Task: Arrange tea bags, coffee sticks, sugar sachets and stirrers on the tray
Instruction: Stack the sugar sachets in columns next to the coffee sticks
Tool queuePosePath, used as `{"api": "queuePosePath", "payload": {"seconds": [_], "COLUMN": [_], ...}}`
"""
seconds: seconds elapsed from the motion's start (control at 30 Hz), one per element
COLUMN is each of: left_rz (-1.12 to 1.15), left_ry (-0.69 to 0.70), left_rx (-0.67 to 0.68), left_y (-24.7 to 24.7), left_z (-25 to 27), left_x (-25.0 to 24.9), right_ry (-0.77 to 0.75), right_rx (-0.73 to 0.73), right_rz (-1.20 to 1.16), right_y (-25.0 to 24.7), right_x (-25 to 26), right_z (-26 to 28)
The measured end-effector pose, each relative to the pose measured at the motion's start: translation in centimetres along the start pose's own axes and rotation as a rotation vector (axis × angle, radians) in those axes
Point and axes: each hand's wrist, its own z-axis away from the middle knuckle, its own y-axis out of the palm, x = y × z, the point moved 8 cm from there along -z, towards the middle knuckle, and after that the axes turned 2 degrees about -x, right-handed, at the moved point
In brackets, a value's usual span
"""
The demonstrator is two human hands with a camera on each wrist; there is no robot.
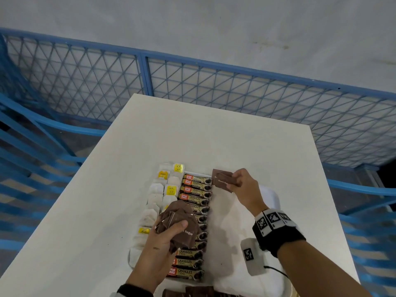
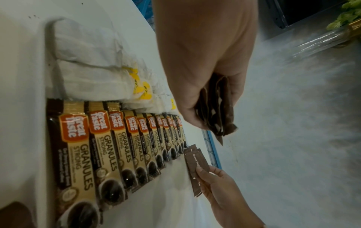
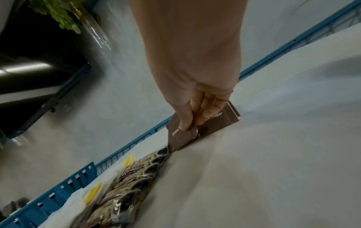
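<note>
On the white tray (image 1: pixel 271 195) tea bags (image 1: pixel 156 188) lie in two columns at the left, and beside them runs a column of coffee sticks (image 1: pixel 196 190). My left hand (image 1: pixel 165 236) grips a bunch of brown sugar sachets (image 1: pixel 182 213) above the coffee sticks. My right hand (image 1: pixel 241 183) pinches a couple of brown sugar sachets (image 1: pixel 221 180) at the tray's far end, just right of the coffee sticks. In the right wrist view the thumb and fingers (image 3: pixel 210 111) pinch the sachets (image 3: pixel 224 121), whose lower edges meet the tray. No stirrers show.
The tray sits on a white table (image 1: pixel 85 211) ringed by a blue mesh fence (image 1: pixel 192 82). More brown sachets (image 1: pixel 192 291) lie at the table's near edge. The tray's right half (image 1: pixel 227 224) is bare.
</note>
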Motion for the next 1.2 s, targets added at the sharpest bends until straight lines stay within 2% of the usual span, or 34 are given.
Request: {"api": "queuePosePath", "payload": {"seconds": [0.17,0.27,0.53,0.83,0.97,1.03,1.13,1.2], "left_rz": [-0.017,-0.021,-0.037,-0.047,-0.061,-0.053,-0.041,-0.04], "left_ry": [-0.029,-0.015,-0.025,-0.042,-0.051,-0.045,-0.032,-0.02], "left_rx": [0.002,0.049,0.033,0.006,-0.002,-0.008,-0.007,0.005], "left_y": [0.1,0.3,0.2,0.1,0.1,0.2,0.4,0.6], "left_z": [0.3,0.0,0.0,0.0,-0.1,0.0,0.1,0.1], "left_x": [0.1,0.1,0.2,0.4,0.4,0.2,0.0,-0.1], "right_ry": [-0.038,-0.065,-0.101,-0.135,-0.181,-0.18,-0.134,-0.042], "right_rx": [0.013,-0.005,-0.063,-0.072,-0.093,-0.005,0.304,0.5], "right_rz": [0.037,0.104,0.229,0.245,0.234,0.157,-0.003,-0.177], "right_y": [0.5,0.8,1.3,1.3,1.2,1.9,4.2,5.6], "right_x": [0.5,0.8,0.3,0.3,2.2,3.8,5.7,6.2], "right_z": [-0.7,-1.0,-1.5,-0.7,0.7,2.1,5.4,8.0]}}
